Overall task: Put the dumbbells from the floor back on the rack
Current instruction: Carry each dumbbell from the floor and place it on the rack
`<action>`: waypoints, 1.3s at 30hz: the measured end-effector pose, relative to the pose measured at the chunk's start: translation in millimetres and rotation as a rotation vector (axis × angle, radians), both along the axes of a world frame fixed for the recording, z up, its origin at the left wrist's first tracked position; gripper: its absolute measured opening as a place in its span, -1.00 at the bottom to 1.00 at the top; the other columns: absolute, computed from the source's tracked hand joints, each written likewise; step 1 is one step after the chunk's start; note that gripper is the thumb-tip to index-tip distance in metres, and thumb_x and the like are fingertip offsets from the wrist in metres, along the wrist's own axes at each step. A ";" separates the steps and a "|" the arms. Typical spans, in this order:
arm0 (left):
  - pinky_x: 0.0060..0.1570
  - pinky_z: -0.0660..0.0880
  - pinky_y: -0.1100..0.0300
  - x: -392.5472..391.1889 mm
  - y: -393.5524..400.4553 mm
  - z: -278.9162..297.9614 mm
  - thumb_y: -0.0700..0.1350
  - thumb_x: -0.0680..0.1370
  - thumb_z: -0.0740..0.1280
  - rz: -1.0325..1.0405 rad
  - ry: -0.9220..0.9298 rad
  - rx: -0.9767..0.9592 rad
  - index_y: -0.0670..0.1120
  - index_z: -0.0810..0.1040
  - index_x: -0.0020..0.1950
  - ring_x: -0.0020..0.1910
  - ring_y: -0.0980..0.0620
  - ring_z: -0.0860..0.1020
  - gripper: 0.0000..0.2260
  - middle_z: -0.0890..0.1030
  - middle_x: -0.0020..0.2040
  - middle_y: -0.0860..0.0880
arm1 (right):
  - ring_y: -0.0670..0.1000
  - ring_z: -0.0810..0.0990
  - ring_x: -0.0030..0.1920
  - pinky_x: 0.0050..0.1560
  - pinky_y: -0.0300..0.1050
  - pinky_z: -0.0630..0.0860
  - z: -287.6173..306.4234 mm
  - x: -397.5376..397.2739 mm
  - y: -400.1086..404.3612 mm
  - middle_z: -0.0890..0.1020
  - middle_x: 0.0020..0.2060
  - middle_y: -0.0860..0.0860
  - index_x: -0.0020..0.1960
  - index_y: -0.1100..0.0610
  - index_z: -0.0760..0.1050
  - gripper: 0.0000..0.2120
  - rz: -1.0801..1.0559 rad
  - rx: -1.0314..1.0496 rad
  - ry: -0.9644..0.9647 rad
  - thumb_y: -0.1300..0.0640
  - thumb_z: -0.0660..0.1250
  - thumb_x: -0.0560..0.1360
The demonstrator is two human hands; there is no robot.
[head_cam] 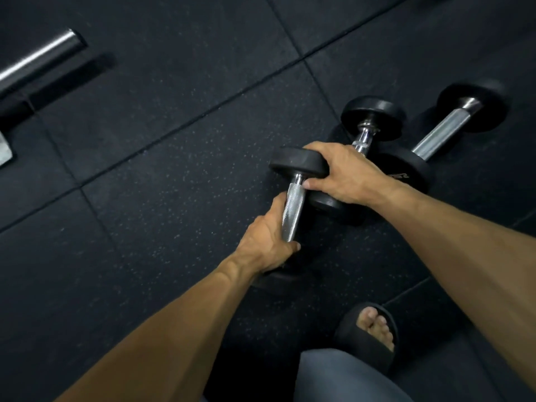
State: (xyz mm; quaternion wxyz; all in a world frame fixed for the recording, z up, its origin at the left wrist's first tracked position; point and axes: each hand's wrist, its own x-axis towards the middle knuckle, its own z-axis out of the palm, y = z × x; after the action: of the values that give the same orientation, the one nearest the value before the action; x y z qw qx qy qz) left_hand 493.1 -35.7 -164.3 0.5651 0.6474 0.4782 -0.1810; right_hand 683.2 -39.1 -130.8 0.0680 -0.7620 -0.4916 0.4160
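Dark rubber floor (145,169) under upright-tilted dumbbell (293,210), left hand (266,239) wrapping handle, right hand (345,175) clasping top head.

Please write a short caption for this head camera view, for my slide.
Left hand grips a dumbbell handle, right hand steadies its head; two more dumbbells lie behind.

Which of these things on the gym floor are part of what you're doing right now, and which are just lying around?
Part of the job:
- the dumbbell, left hand on its handle, right hand on its upper head
- second dumbbell, partly behind the right hand
- third dumbbell on the floor

Just lying about:
- steel bar at the upper left
- the black sandal
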 end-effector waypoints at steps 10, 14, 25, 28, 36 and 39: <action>0.16 0.53 -0.03 -15.9 17.8 30.2 -0.16 0.35 0.46 -0.030 0.020 0.091 0.28 0.08 0.45 0.15 -0.09 0.53 -0.16 0.53 0.22 -0.03 | 0.07 0.63 0.05 0.14 0.06 0.53 27.9 -15.6 4.9 0.67 -0.02 -0.04 0.26 -0.06 0.47 -0.57 -0.037 0.055 -0.003 0.14 0.45 0.42; 0.16 0.52 -0.01 -19.2 32.5 73.4 -0.18 0.36 0.45 -0.080 -0.003 0.147 0.23 0.11 0.45 0.13 -0.07 0.52 -0.19 0.56 0.17 0.01 | 0.10 0.64 0.05 0.15 0.09 0.53 68.8 -17.6 11.0 0.68 -0.01 -0.01 0.26 -0.07 0.46 -0.56 -0.073 0.066 0.011 0.12 0.44 0.42; -0.06 0.58 0.01 29.9 66.7 271.2 -0.20 0.37 0.44 -0.323 -0.137 0.244 0.18 0.16 0.44 -0.11 -0.07 0.57 -0.24 0.51 -0.19 0.09 | 0.10 0.60 0.06 0.12 0.04 0.50 281.6 19.5 1.1 0.65 0.01 -0.02 0.29 -0.04 0.45 -0.58 -0.191 0.168 -0.100 0.13 0.41 0.45; -0.09 0.54 0.03 60.4 68.8 345.1 -0.18 0.34 0.43 -0.456 -0.196 0.295 0.18 0.21 0.41 -0.17 -0.06 0.56 -0.28 0.47 -0.30 0.14 | 0.13 0.60 0.05 0.11 0.06 0.49 352.9 39.5 -22.9 0.66 0.00 -0.02 0.27 -0.05 0.44 -0.58 -0.287 0.207 -0.172 0.11 0.40 0.43; -0.13 0.60 0.01 165.7 29.2 526.0 -0.16 0.30 0.45 -0.735 -0.387 0.326 0.24 0.27 0.38 -0.22 0.06 0.59 -0.27 0.58 -0.21 0.10 | 0.12 0.61 -0.08 0.00 0.09 0.55 545.8 113.7 -115.5 0.64 -0.12 -0.04 0.10 -0.05 0.49 -0.70 -0.513 0.253 -0.313 0.05 0.42 0.39; -0.13 0.59 0.03 205.2 -3.2 585.3 -0.19 0.32 0.46 -0.779 -0.460 0.359 0.24 0.28 0.37 -0.25 0.08 0.57 -0.28 0.55 -0.25 0.10 | 0.10 0.60 -0.12 -0.05 0.09 0.56 613.2 142.7 -156.4 0.63 -0.18 -0.06 0.06 -0.06 0.48 -0.73 -0.544 0.278 -0.377 0.04 0.42 0.39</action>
State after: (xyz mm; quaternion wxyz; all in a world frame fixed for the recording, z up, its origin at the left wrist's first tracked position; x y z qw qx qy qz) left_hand 698.4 -38.9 420.9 0.4258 0.8888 0.0865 -0.1462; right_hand 825.9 -195.5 482.4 0.1874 -0.9117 -0.3268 0.1639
